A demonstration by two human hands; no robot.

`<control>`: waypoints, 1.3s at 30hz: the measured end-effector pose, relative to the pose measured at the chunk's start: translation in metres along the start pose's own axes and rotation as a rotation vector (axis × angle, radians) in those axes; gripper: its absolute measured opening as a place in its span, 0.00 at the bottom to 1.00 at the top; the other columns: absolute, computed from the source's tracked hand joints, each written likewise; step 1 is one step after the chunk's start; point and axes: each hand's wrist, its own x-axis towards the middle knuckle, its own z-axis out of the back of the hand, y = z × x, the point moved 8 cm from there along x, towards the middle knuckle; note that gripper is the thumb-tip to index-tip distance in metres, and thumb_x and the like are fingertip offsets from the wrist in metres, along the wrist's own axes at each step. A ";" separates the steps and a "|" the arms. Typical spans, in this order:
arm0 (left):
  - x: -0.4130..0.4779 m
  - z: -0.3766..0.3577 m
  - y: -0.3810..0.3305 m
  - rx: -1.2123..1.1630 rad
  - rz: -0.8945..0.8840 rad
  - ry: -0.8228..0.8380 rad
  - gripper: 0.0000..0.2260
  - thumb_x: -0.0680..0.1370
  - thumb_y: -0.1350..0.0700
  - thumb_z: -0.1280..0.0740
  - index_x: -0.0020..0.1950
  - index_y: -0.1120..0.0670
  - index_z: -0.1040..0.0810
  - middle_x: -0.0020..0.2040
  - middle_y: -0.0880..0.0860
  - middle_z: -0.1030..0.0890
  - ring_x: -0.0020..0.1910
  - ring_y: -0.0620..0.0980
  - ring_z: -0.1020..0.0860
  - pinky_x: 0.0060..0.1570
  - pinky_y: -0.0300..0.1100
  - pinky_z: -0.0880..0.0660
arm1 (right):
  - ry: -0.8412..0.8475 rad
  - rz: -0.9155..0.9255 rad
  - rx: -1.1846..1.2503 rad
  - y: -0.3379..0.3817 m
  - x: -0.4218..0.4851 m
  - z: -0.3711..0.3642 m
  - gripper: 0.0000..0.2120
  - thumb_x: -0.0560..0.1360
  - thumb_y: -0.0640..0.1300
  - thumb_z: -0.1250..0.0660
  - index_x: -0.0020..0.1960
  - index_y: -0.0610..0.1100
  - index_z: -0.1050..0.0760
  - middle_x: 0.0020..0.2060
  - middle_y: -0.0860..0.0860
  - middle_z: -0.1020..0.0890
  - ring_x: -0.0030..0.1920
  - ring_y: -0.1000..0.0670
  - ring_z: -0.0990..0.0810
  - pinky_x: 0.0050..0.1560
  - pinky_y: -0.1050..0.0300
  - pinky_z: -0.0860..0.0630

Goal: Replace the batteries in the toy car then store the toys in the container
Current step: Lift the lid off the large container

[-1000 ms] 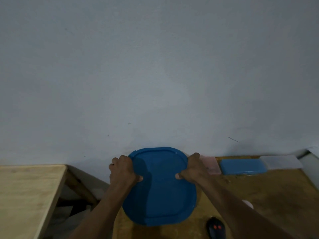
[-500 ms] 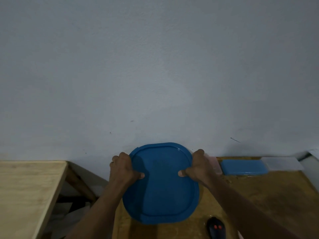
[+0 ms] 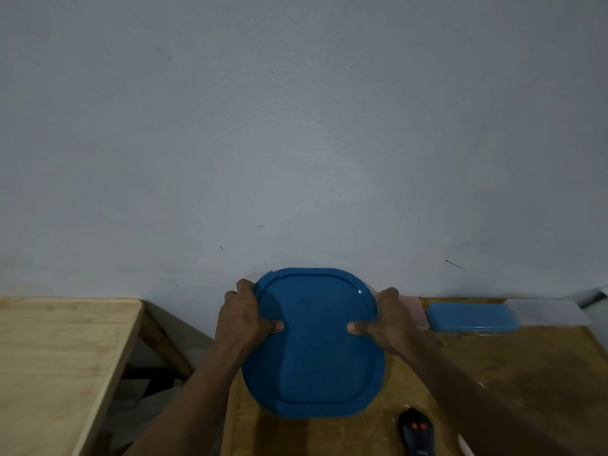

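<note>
1. The blue lid [image 3: 316, 357], a rounded square with a raised rim, is low in the middle of the view, over the left end of the dark wooden table [image 3: 526, 373] and close to the wall [image 3: 296, 126]. Whatever is under it is hidden.
2. The left hand [image 3: 241, 319] grasps the lid's left edge, thumb on top and fingers curled round the rim.
3. The right hand [image 3: 390, 320] grasps the right edge the same way.
4. A black remote [image 3: 416, 432] with 2 red buttons lies on the table near the lid's front right corner.
5. A pink item [image 3: 416, 311], a flat blue box [image 3: 472, 317] and a clear box [image 3: 549, 312] line the wall to the right.
6. A pale wooden table [image 3: 59, 357] stands apart on the left.
</note>
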 end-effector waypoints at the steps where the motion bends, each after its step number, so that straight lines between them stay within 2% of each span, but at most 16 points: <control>1: -0.002 0.002 0.000 -0.004 -0.013 -0.004 0.39 0.64 0.50 0.20 0.69 0.55 0.37 0.61 0.58 0.26 0.56 0.56 0.24 0.47 0.44 0.26 | -0.003 0.010 0.008 -0.001 -0.001 -0.001 0.32 0.65 0.49 0.21 0.56 0.45 0.41 0.50 0.49 0.26 0.51 0.48 0.24 0.47 0.52 0.21; 4: -0.009 0.007 0.000 -0.022 -0.041 0.004 0.41 0.66 0.52 0.20 0.73 0.54 0.37 0.63 0.58 0.25 0.59 0.55 0.25 0.53 0.45 0.25 | -0.020 0.035 0.046 -0.005 -0.006 -0.003 0.29 0.66 0.50 0.22 0.56 0.45 0.37 0.49 0.51 0.24 0.49 0.49 0.23 0.46 0.52 0.22; 6: -0.016 0.010 -0.001 -0.033 -0.052 0.020 0.37 0.67 0.57 0.21 0.73 0.55 0.33 0.64 0.56 0.23 0.60 0.54 0.24 0.55 0.43 0.26 | -0.054 0.042 0.058 -0.009 -0.011 0.001 0.26 0.68 0.49 0.24 0.58 0.45 0.35 0.50 0.50 0.23 0.49 0.49 0.23 0.47 0.52 0.21; 9: -0.028 0.019 -0.005 -0.036 -0.082 -0.006 0.27 0.70 0.61 0.24 0.67 0.54 0.25 0.54 0.53 0.19 0.50 0.48 0.22 0.44 0.34 0.28 | -0.109 0.079 0.022 -0.007 -0.021 0.014 0.18 0.75 0.44 0.30 0.61 0.41 0.31 0.53 0.45 0.21 0.47 0.50 0.25 0.49 0.54 0.23; 10: -0.033 0.023 -0.007 -0.044 -0.097 -0.025 0.24 0.70 0.61 0.25 0.65 0.54 0.24 0.49 0.50 0.19 0.47 0.46 0.23 0.41 0.31 0.29 | -0.118 0.101 0.009 -0.005 -0.025 0.018 0.17 0.76 0.43 0.31 0.62 0.41 0.30 0.54 0.44 0.20 0.47 0.50 0.25 0.49 0.56 0.24; 12: -0.045 0.028 -0.012 -0.080 -0.113 -0.048 0.22 0.71 0.62 0.26 0.64 0.53 0.23 0.47 0.48 0.23 0.45 0.46 0.24 0.41 0.32 0.28 | -0.127 0.132 0.024 -0.002 -0.036 0.027 0.17 0.76 0.42 0.33 0.63 0.41 0.29 0.56 0.45 0.20 0.48 0.50 0.25 0.50 0.57 0.25; 16: -0.081 0.031 -0.028 -0.050 -0.163 -0.015 0.27 0.71 0.62 0.26 0.69 0.52 0.28 0.55 0.54 0.20 0.51 0.51 0.23 0.46 0.36 0.29 | -0.110 0.171 0.035 -0.008 -0.066 0.042 0.22 0.75 0.41 0.32 0.68 0.44 0.30 0.59 0.46 0.21 0.54 0.48 0.22 0.52 0.57 0.24; 19: -0.113 0.028 -0.033 -0.009 -0.171 0.011 0.34 0.71 0.62 0.26 0.74 0.50 0.35 0.61 0.56 0.21 0.58 0.54 0.23 0.49 0.38 0.28 | -0.120 0.223 0.053 -0.017 -0.095 0.052 0.20 0.75 0.39 0.33 0.66 0.45 0.28 0.57 0.48 0.20 0.49 0.52 0.24 0.51 0.58 0.26; 21: -0.134 0.023 -0.030 0.013 -0.157 0.016 0.37 0.70 0.62 0.25 0.76 0.51 0.38 0.62 0.55 0.22 0.57 0.54 0.23 0.50 0.41 0.25 | -0.118 0.253 0.060 -0.024 -0.114 0.054 0.20 0.74 0.39 0.33 0.65 0.45 0.27 0.55 0.49 0.19 0.49 0.52 0.24 0.49 0.59 0.26; 23: -0.157 0.016 -0.023 0.064 -0.145 0.008 0.40 0.70 0.60 0.24 0.77 0.52 0.41 0.61 0.55 0.23 0.55 0.53 0.24 0.50 0.43 0.24 | -0.091 0.281 0.058 -0.032 -0.135 0.052 0.20 0.72 0.38 0.32 0.63 0.46 0.27 0.52 0.49 0.19 0.50 0.50 0.21 0.49 0.56 0.23; 25: -0.181 0.009 -0.013 0.104 -0.139 -0.015 0.42 0.70 0.59 0.24 0.78 0.52 0.44 0.61 0.55 0.23 0.56 0.54 0.23 0.52 0.45 0.21 | -0.068 0.321 0.052 -0.039 -0.156 0.047 0.22 0.71 0.36 0.31 0.63 0.46 0.27 0.54 0.48 0.19 0.51 0.47 0.21 0.49 0.54 0.22; 28: -0.215 -0.005 0.008 0.174 -0.111 -0.035 0.40 0.70 0.57 0.24 0.76 0.53 0.42 0.59 0.55 0.22 0.56 0.55 0.22 0.52 0.47 0.21 | -0.066 0.337 0.001 -0.060 -0.184 0.035 0.23 0.70 0.34 0.33 0.64 0.47 0.27 0.48 0.54 0.21 0.48 0.50 0.23 0.41 0.59 0.27; 31: -0.246 -0.021 0.035 0.231 -0.078 -0.041 0.40 0.69 0.55 0.24 0.76 0.51 0.40 0.58 0.53 0.21 0.55 0.53 0.22 0.50 0.47 0.21 | -0.048 0.301 -0.019 -0.089 -0.204 0.011 0.23 0.71 0.37 0.33 0.64 0.50 0.28 0.46 0.54 0.19 0.45 0.51 0.21 0.43 0.52 0.20; 34: -0.272 -0.040 0.061 0.220 -0.024 -0.019 0.42 0.69 0.57 0.24 0.77 0.50 0.42 0.61 0.54 0.22 0.59 0.54 0.23 0.51 0.44 0.23 | -0.040 0.260 -0.051 -0.114 -0.220 -0.012 0.18 0.74 0.38 0.36 0.63 0.48 0.27 0.39 0.55 0.22 0.41 0.52 0.23 0.38 0.58 0.25; 36: -0.283 -0.052 0.077 0.244 0.013 0.006 0.43 0.69 0.55 0.24 0.78 0.53 0.45 0.63 0.54 0.23 0.61 0.54 0.24 0.53 0.45 0.24 | -0.041 0.244 -0.088 -0.125 -0.230 -0.025 0.18 0.75 0.38 0.36 0.64 0.47 0.27 0.41 0.52 0.21 0.43 0.50 0.23 0.37 0.59 0.28; 39: -0.290 -0.064 0.097 0.281 0.049 0.028 0.45 0.68 0.54 0.23 0.78 0.55 0.45 0.65 0.55 0.24 0.62 0.55 0.25 0.55 0.47 0.24 | -0.041 0.221 -0.134 -0.138 -0.239 -0.045 0.17 0.74 0.37 0.36 0.61 0.47 0.26 0.49 0.48 0.17 0.49 0.47 0.20 0.45 0.56 0.23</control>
